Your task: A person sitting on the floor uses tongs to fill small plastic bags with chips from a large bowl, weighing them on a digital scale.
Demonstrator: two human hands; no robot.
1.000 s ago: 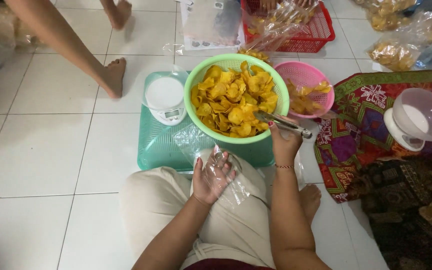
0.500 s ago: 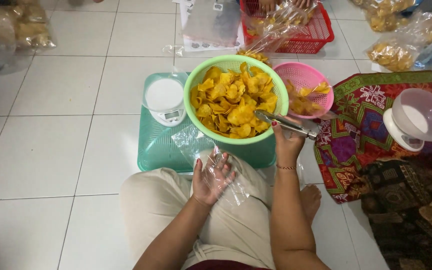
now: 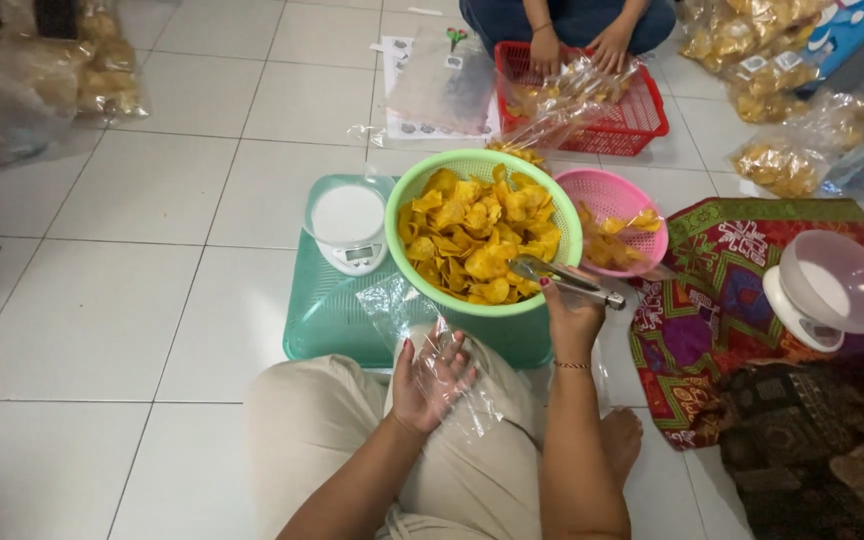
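My left hand (image 3: 429, 375) rests on my knee, gripping a clear plastic bag (image 3: 412, 310) with fingers inside its mouth. Metal tongs (image 3: 562, 281) are held in my right hand (image 3: 572, 318), their tips over the rim of a green basket (image 3: 420, 180) full of yellow chips (image 3: 477, 235). The basket stands on an upturned teal tray (image 3: 327, 320), beside a small white kitchen scale (image 3: 348, 226).
A pink basket (image 3: 612, 190) with a few chips sits right of the green one. A second scale with a clear bowl (image 3: 832, 290) stands on a patterned cloth (image 3: 732, 280). Another person's hands (image 3: 577, 48) work at a red basket (image 3: 642, 110). Bagged chips (image 3: 782, 160) lie far right.
The view has tilted up, showing the other person at the red basket. A passer-by's legs at top left are gone. My hands have barely moved.
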